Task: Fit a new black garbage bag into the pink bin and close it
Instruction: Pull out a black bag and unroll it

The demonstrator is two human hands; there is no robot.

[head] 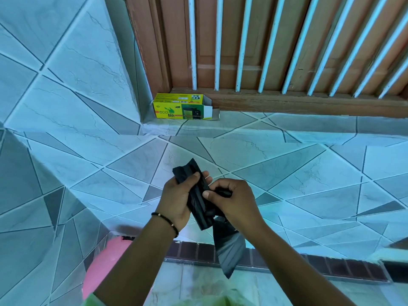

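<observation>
Between both hands (176, 195), bag roll (199, 199) near-upright.

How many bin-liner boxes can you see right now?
1. The yellow-green bin-liner box lies on the tiled ledge in the corner by the wooden door frame, one end flap open. Others could sit outside the view.

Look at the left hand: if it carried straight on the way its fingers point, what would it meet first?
The left hand points up-right, so past the bag it grips it would probably meet the tiled step. Depth is unclear.
</observation>
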